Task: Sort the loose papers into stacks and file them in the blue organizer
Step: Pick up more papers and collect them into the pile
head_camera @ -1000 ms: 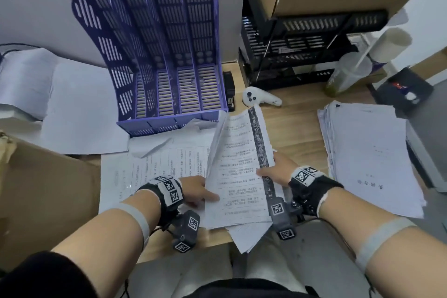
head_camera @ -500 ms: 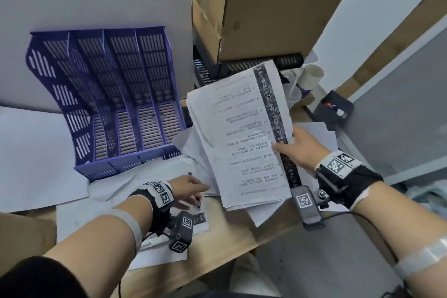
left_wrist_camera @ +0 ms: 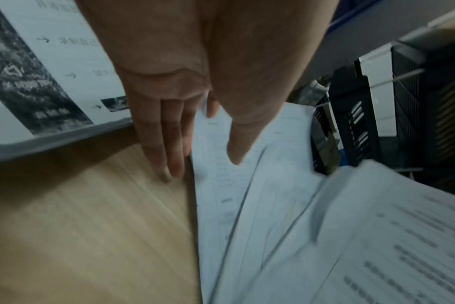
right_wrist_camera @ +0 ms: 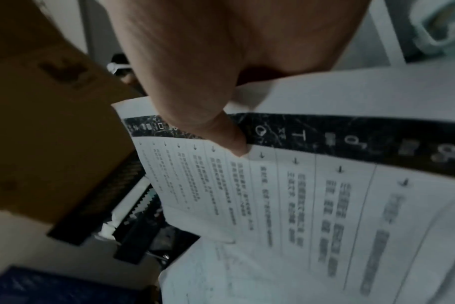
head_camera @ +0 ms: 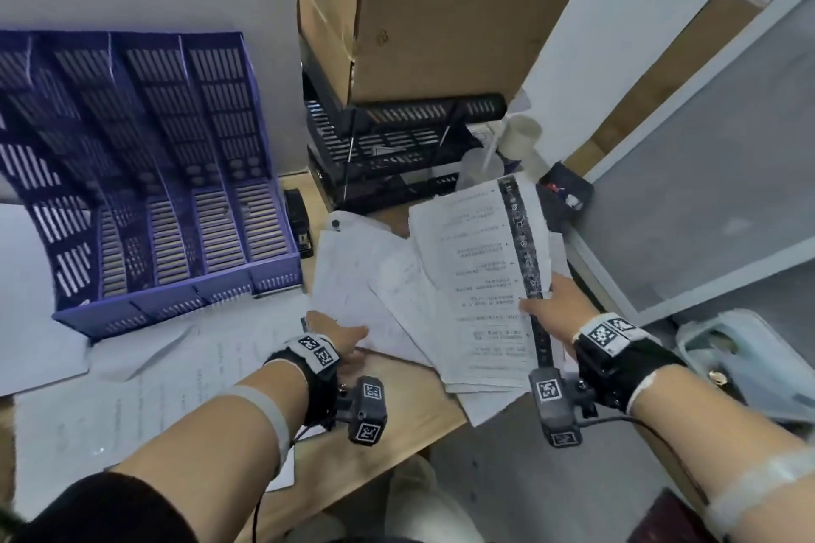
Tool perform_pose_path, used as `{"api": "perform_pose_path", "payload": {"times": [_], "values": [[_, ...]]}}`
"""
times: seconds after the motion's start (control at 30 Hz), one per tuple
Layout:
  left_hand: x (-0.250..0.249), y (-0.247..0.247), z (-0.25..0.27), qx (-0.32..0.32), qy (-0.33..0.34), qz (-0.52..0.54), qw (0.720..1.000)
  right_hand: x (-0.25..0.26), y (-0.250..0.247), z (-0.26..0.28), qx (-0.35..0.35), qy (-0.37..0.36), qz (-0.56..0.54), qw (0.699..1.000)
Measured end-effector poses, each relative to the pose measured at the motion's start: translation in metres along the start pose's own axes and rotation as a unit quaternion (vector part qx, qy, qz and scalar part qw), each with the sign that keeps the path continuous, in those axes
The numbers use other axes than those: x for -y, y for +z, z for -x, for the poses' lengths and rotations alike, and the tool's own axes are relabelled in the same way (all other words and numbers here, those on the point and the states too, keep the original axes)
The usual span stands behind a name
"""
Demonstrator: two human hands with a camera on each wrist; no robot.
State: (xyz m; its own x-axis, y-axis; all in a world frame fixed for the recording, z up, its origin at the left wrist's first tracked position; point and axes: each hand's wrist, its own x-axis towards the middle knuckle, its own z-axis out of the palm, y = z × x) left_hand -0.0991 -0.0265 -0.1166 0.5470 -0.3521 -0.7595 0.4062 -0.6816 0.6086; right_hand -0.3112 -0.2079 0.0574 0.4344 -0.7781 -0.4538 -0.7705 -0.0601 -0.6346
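Note:
The blue organizer [head_camera: 167,190] stands on the desk at the left, its slots showing no paper. My right hand [head_camera: 551,309] grips a printed sheet with a dark strip [head_camera: 485,278], tilted above the desk's right end. In the right wrist view the thumb [right_wrist_camera: 234,144] presses on that printed sheet [right_wrist_camera: 325,205]. Several loose sheets [head_camera: 353,278] lie fanned under it. My left hand [head_camera: 348,335] pinches the near edge of one. In the left wrist view the thumb [left_wrist_camera: 237,144] lies on top of the paper [left_wrist_camera: 247,205] and the fingers [left_wrist_camera: 169,154] are at its edge.
A cardboard box [head_camera: 441,13] sits on a black tray rack [head_camera: 397,145] behind the papers. A black stapler [head_camera: 295,212] lies beside the organizer. More white sheets [head_camera: 132,388] cover the desk's left part. The bare desk edge [head_camera: 397,419] runs near me. A pale bag [head_camera: 741,366] lies at the right.
My right hand lifted the printed sheet off the desk, then swung it lower to the right. My left hand moved right from the flat sheets to the fanned sheets' edge. The view turned right.

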Motion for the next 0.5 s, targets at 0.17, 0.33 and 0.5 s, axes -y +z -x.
{"api": "perform_pose_path", "payload": {"times": [0.17, 0.33, 0.5], "values": [[0.012, -0.009, -0.020, -0.087, -0.005, -0.061, 0.994, -0.003, -0.001, -0.003, 0.013, -0.010, 0.106, 0.994], [0.011, -0.025, -0.013, -0.092, -0.008, -0.177, 0.980, 0.005, -0.002, -0.021, 0.041, -0.035, 0.059, 0.997], [0.009, -0.031, 0.000, -0.107, 0.059, -0.150, 0.981, 0.013, 0.012, -0.051, 0.086, -0.088, 0.140, 0.983]]}}
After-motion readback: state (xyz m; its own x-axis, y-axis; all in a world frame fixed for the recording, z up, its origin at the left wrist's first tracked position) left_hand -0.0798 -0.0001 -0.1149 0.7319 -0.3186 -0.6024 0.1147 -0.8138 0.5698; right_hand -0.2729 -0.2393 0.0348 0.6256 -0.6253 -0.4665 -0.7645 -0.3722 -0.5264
